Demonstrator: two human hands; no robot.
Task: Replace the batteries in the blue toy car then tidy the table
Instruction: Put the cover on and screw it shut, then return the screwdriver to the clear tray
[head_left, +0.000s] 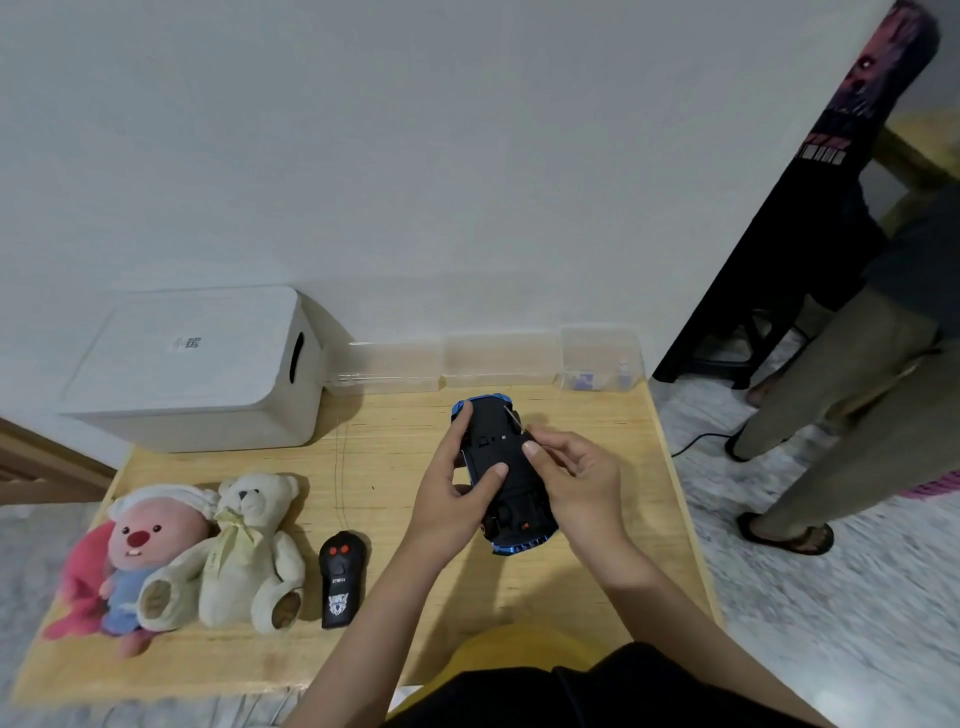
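Car upside down in both hands

Blue toy car (501, 467) is held belly-up above the wooden table (395, 467). Left hand (457, 483) grips its side; right hand (576, 473) pinches a thin screwdriver (514, 418) against the underside. Black remote (340, 579) lies nearby.

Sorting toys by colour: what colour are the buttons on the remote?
Red, on the black remote, seen in the head view.

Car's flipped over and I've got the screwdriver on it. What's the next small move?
Probably turn the screwdriver to loosen the battery cover: the blue toy car lies underside up, the left hand grips it steady, and the right hand pinches the tool with its tip on the black underside.
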